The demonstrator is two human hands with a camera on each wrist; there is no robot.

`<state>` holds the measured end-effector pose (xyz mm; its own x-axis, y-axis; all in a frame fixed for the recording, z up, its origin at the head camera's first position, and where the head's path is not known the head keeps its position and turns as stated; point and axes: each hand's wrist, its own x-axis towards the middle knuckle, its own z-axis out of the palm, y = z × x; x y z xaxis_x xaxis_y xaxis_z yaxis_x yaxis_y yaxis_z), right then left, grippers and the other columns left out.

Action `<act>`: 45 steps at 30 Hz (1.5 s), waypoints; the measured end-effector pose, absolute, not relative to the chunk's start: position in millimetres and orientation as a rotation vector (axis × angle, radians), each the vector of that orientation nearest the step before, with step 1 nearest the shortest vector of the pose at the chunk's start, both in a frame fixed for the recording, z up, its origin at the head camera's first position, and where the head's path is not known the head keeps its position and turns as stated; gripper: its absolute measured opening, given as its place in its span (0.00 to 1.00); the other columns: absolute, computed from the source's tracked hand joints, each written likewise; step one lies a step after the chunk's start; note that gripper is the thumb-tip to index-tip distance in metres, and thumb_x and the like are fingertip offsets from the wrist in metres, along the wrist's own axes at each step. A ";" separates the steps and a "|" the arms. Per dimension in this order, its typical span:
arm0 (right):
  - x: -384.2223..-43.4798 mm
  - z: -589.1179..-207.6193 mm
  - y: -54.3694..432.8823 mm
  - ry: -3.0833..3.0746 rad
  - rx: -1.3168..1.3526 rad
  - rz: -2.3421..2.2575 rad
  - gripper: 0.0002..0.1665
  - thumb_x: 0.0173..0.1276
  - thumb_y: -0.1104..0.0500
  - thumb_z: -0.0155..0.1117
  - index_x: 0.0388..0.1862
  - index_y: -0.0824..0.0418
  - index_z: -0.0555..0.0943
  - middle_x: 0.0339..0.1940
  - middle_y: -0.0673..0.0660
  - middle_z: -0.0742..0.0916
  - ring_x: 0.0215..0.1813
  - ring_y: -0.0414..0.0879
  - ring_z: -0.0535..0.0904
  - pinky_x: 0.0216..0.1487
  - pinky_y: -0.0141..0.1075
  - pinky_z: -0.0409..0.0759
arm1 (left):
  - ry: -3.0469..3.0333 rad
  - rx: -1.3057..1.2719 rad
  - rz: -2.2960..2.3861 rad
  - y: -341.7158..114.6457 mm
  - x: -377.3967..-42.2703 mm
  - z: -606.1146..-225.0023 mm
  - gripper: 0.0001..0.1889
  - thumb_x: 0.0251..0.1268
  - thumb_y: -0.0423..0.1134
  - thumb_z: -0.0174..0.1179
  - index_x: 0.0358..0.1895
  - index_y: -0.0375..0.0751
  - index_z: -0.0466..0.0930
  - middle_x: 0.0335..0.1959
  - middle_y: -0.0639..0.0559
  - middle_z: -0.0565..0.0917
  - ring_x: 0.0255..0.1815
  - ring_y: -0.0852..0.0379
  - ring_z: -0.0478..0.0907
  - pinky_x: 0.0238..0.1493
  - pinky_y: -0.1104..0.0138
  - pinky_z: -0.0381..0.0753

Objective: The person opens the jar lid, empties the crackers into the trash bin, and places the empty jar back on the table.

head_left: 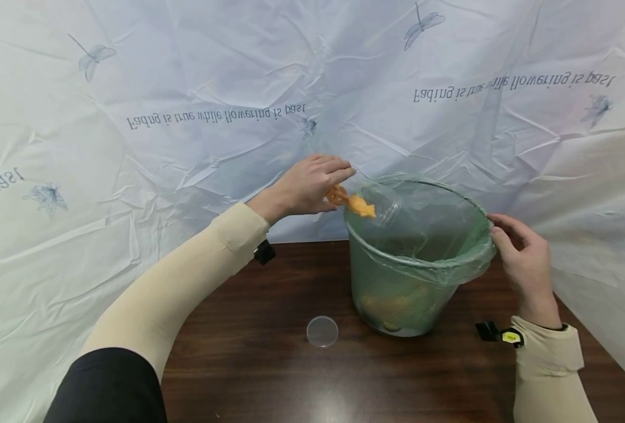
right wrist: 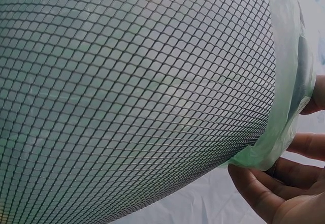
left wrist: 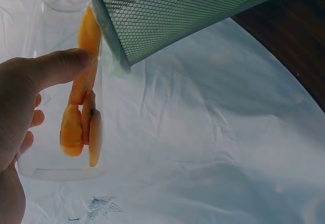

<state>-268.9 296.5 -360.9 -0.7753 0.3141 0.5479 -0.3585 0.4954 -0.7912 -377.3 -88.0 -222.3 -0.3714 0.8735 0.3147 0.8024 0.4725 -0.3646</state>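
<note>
My left hand point(head_left: 312, 185) grips a clear plastic container point(left wrist: 51, 36), tipped on its side so that its mouth reaches over the rim of a mesh trash bin point(head_left: 391, 299). Orange pieces point(left wrist: 72, 132), perhaps fruit or peel, lie strung along the inside of the container; one piece point(head_left: 361, 206) is near the mouth. A thin green bag point(head_left: 465, 270) lines the bin and folds over its rim. At the bin's right side, my right hand point(head_left: 526, 255) holds the rim and bag edge between thumb and fingers point(right wrist: 254, 186). Something orange-brown shows faintly through the bin's lower wall.
A round clear lid point(head_left: 322, 332) lies on the dark wooden table point(head_left: 249, 364), left of the bin's base. White printed sheeting point(head_left: 211, 64) hangs behind the table and along its sides, close to the bin.
</note>
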 end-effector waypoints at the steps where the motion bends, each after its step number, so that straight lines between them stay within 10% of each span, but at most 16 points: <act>1: -268.6 -360.6 296.3 -2.080 0.036 1.307 0.19 0.72 0.59 0.58 0.60 0.59 0.80 0.51 0.43 0.82 0.47 0.27 0.74 0.41 0.19 0.70 | -2.254 -1.394 0.215 -87.8 -376.7 -221.8 0.39 0.55 0.51 0.71 0.69 0.39 0.69 0.66 0.44 0.73 0.69 0.47 0.67 0.73 0.57 0.60; 45: -266.4 -360.0 296.6 -2.091 0.041 1.295 0.19 0.72 0.57 0.58 0.60 0.57 0.80 0.53 0.44 0.82 0.50 0.30 0.75 0.42 0.18 0.69 | -2.178 -1.433 0.323 -88.4 -369.7 -215.9 0.40 0.54 0.48 0.72 0.70 0.39 0.68 0.67 0.45 0.73 0.70 0.47 0.67 0.74 0.57 0.58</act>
<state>-266.4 296.6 -360.0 -0.7761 0.3064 0.5512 -0.3568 0.5074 -0.7844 -369.7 -88.4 -215.9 -0.3137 0.9065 0.2824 0.7855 0.4149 -0.4592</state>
